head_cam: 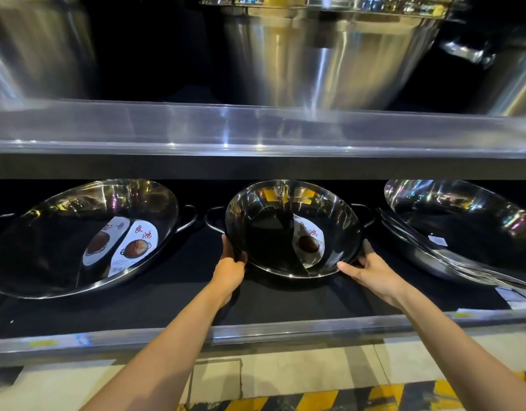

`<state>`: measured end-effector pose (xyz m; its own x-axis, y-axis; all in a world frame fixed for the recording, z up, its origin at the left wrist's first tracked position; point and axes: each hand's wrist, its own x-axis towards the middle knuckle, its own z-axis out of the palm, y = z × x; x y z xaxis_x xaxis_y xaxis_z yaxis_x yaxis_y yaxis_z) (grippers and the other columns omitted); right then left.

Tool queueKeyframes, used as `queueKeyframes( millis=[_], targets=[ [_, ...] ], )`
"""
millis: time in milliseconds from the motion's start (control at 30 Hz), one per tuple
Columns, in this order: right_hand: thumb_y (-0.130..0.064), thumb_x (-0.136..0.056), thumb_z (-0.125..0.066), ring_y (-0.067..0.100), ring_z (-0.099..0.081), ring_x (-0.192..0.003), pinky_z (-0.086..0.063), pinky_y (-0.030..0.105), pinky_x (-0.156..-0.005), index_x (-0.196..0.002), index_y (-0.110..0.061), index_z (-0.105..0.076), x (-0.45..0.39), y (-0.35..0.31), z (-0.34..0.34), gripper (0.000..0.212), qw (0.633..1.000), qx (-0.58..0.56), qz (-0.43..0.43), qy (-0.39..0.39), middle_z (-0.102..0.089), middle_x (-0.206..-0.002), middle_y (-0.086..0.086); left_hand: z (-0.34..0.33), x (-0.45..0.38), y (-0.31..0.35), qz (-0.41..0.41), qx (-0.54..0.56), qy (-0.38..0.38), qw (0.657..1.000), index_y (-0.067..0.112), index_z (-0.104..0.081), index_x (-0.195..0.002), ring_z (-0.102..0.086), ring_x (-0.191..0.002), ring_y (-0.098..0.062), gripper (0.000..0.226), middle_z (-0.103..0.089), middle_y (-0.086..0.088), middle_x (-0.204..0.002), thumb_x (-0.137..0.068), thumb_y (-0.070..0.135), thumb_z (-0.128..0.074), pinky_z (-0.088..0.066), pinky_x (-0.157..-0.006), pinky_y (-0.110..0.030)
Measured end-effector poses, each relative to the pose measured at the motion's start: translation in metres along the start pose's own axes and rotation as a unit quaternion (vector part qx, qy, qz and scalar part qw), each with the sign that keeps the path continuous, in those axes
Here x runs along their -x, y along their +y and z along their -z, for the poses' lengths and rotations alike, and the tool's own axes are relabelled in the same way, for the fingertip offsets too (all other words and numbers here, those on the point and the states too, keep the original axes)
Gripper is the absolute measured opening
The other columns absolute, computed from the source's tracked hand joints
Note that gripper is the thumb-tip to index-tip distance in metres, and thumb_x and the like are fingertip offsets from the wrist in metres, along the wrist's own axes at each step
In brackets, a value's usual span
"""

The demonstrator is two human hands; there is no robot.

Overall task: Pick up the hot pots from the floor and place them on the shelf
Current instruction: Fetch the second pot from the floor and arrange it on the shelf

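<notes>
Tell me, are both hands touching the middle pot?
Touching. The head view shows the left hand and the right hand each gripping the lower rim of the middle pot, with fingers wrapped on its edge.

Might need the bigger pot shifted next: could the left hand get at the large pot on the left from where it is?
Probably yes. The left hand is busy gripping the middle pot, but bare black shelf lies between it and the large pot.

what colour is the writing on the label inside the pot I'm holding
Red characters on a white label, inside the divided pot; seen in the head view.
</notes>
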<state>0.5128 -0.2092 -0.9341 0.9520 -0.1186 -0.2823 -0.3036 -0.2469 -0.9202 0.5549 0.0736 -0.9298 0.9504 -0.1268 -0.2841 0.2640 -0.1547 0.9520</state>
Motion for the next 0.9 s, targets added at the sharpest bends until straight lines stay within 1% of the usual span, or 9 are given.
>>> queueKeyframes(
  millis=[67, 133, 233, 333, 400, 500, 567, 733, 900],
  targets=[
    [-0.016, -0.082, -0.07, 0.022, -0.032, -0.139, -0.027, 0.049, -0.117, -0.138, -0.026, -0.034, -0.006, 0.0, 0.004, 0.068, 1.0, 0.023, 0.019, -0.009, -0.022, -0.157, 0.006, 0.003, -0.006, -0.002, -0.016, 0.001, -0.007, 1.0, 0.037, 0.002, -0.145, -0.034, -0.138, -0.027, 0.079, -0.025, -0.004, -0.155, -0.091, -0.006, -0.036, -0.03, -0.115, -0.051],
    [-0.017, -0.079, -0.073, 0.021, -0.031, -0.139, -0.024, 0.047, -0.119, -0.126, -0.037, -0.041, -0.012, 0.001, 0.01, 0.06, 0.999, 0.039, 0.029, -0.013, -0.029, -0.154, 0.006, 0.006, -0.01, -0.004, -0.031, 0.012, -0.014, 0.999, 0.036, 0.001, -0.146, -0.032, -0.138, -0.026, 0.079, -0.023, -0.004, -0.156, -0.091, -0.006, -0.038, -0.031, -0.115, -0.05],
    [-0.019, -0.075, -0.077, 0.018, -0.034, -0.137, -0.024, 0.046, -0.118, -0.133, -0.034, -0.03, -0.019, 0.002, 0.017, 0.076, 0.998, 0.057, 0.034, -0.012, -0.048, -0.136, -0.003, 0.012, -0.012, -0.005, -0.054, 0.017, -0.022, 0.998, 0.036, -0.009, -0.146, -0.035, -0.137, -0.023, 0.076, -0.033, -0.002, -0.152, -0.091, 0.007, -0.051, -0.031, -0.115, -0.049],
    [-0.02, -0.073, -0.078, 0.016, -0.037, -0.135, -0.024, 0.047, -0.118, -0.137, -0.031, -0.027, -0.024, 0.004, 0.021, 0.082, 0.996, 0.076, 0.033, -0.026, -0.051, -0.13, -0.008, 0.015, -0.011, -0.004, -0.068, -0.069, -0.035, 0.995, 0.034, -0.017, -0.143, -0.041, -0.133, -0.021, 0.084, -0.046, -0.001, -0.143, -0.079, 0.022, -0.07, -0.032, -0.115, -0.044],
    [-0.021, -0.072, -0.079, 0.015, -0.036, -0.136, -0.024, 0.047, -0.118, -0.14, -0.028, -0.023, -0.026, 0.005, 0.023, 0.089, 0.995, 0.085, 0.034, -0.032, -0.05, -0.136, -0.006, 0.016, -0.012, -0.005, -0.067, -0.124, -0.039, 0.989, 0.036, -0.01, -0.144, -0.041, -0.132, -0.022, 0.097, -0.046, 0.0, -0.142, -0.073, 0.027, -0.076, -0.035, -0.11, -0.034],
    [-0.022, -0.07, -0.081, 0.016, -0.033, -0.139, -0.024, 0.047, -0.119, -0.147, -0.028, -0.007, -0.027, 0.002, 0.028, 0.107, 0.993, 0.106, 0.03, -0.051, -0.04, -0.148, 0.001, 0.016, -0.014, -0.005, -0.066, -0.162, -0.036, 0.984, 0.035, 0.006, -0.145, -0.041, -0.132, -0.02, 0.113, -0.044, 0.001, -0.144, -0.07, 0.028, -0.079, -0.034, -0.106, -0.031],
    [-0.027, -0.067, -0.082, 0.019, -0.027, -0.142, -0.023, 0.047, -0.119, -0.148, -0.029, -0.005, -0.027, -0.001, 0.032, 0.112, 0.989, 0.13, 0.029, -0.071, -0.027, -0.155, 0.003, 0.016, -0.016, -0.005, -0.059, -0.171, -0.032, 0.983, 0.031, 0.011, -0.145, -0.039, -0.134, -0.021, 0.118, -0.042, 0.0, -0.146, -0.069, 0.028, -0.08, -0.032, -0.107, -0.031],
    [-0.032, -0.067, -0.082, 0.028, -0.025, -0.142, -0.025, 0.049, -0.117, -0.146, -0.029, -0.013, -0.029, -0.006, 0.034, 0.105, 0.982, 0.166, 0.03, -0.088, -0.01, -0.159, 0.0, 0.017, -0.021, -0.002, -0.043, -0.204, -0.034, 0.977, 0.027, 0.014, -0.144, -0.034, -0.138, -0.024, 0.124, -0.038, -0.001, -0.149, -0.065, 0.034, -0.081, -0.029, -0.114, -0.04],
    [-0.024, -0.067, -0.083, 0.027, -0.025, -0.142, -0.026, 0.047, -0.118, -0.148, -0.025, -0.005, -0.033, -0.008, 0.033, 0.112, 0.986, 0.148, 0.02, -0.077, -0.015, -0.158, 0.003, 0.017, -0.025, 0.001, -0.03, -0.225, -0.033, 0.973, 0.024, 0.011, -0.146, -0.034, -0.137, -0.024, 0.125, -0.035, -0.002, -0.15, -0.063, 0.035, -0.082, -0.03, -0.113, -0.04]
  ],
)
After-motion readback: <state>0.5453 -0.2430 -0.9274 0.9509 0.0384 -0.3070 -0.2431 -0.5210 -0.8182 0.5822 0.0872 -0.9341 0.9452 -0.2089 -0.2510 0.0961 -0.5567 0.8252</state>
